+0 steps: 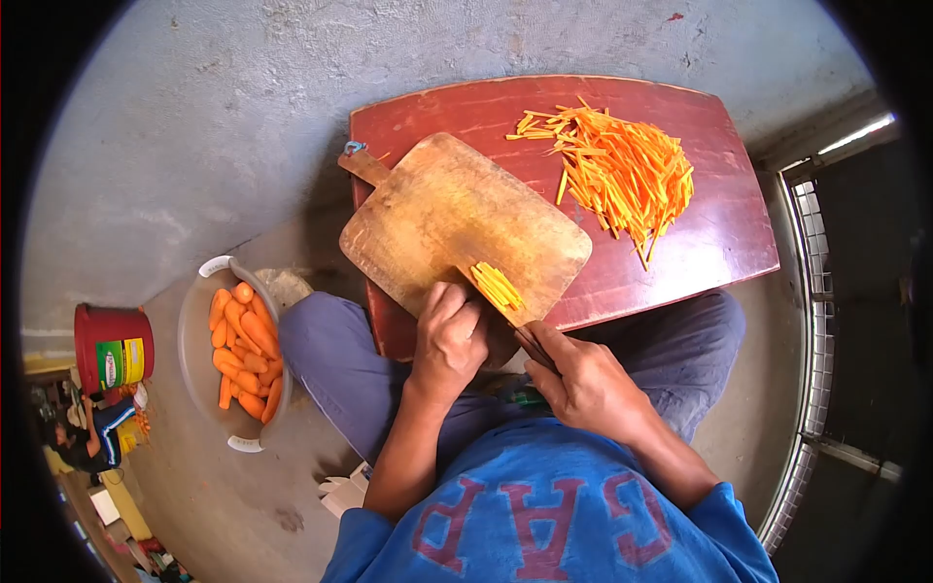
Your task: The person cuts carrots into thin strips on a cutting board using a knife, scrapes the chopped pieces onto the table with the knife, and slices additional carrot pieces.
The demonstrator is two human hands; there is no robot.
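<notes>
My right hand (591,381) is wrapped round the handle of a knife (535,348), low over the near edge of a wooden cutting board (428,214). Along the blade lies a small bunch of cut carrot sticks (497,286). Just left of the knife, my left hand (449,338) is closed, its fingers curled at the board's near edge. What those fingers hold, if anything, is hidden. A large heap of carrot sticks (632,175) lies on the red table (719,233), right of the board.
A wide tub (190,355) of whole peeled carrots (251,340) stands on the floor at my left. Beyond it are a red bucket (89,345) and another person (92,437). A wall (243,126) rises behind the table, and a metal-framed door (821,291) is at the right.
</notes>
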